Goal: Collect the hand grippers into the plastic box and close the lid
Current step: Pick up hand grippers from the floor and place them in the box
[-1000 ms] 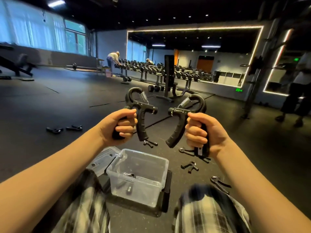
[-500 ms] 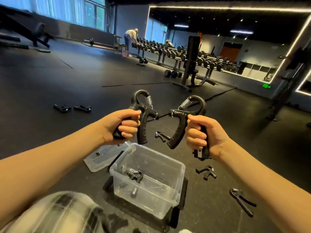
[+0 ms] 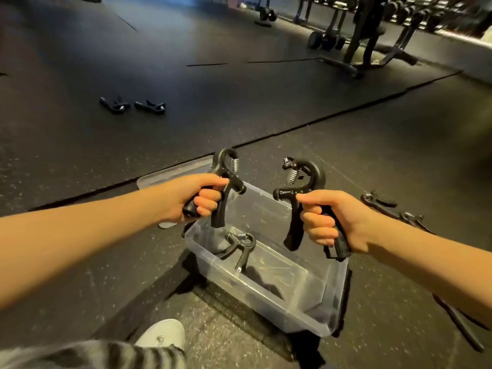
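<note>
Hand gripper one (image 3: 220,209) — black plastic, A-shaped, steel coil spring at the top — held in left hand (image 3: 194,199) over the far left corner of the clear rectangular plastic box (image 3: 253,296). Fingers (image 3: 206,206) curled round one handle only, pressed close together, thumb laid along the top. Second handle free, pointing down toward the box opening.

Hand gripper two (image 3: 295,222), same black plastic and steel spring, held in right hand (image 3: 330,222) over the right side of the box. Fingers (image 3: 315,227) wrapped round the outer handle, stacked tight against each other. Inner handle free, hanging downward. Both held grippers spring end up, apart from each other. Contact with the box not determinable.

Box standing open on black speckled rubber floor (image 3: 239,115), close ahead of the person. Third black hand gripper (image 3: 239,249) lying inside, toward the left end. Clear flat plastic lid (image 3: 170,177) off — lying on the floor just beyond the box, partly hidden behind the left wrist.

Loose on the floor, well apart from the box at far left: fourth black gripper (image 3: 114,105) and fifth black gripper (image 3: 150,105), side by side. More black grippers (image 3: 378,202) on the floor right of the box, near the right wrist, partly hidden by the forearm; count unclear.

At bottom edge: white shoe (image 3: 162,334) and checked trouser leg (image 3: 93,352). At top right, blurred: black dumbbell rack (image 3: 359,35).
</note>
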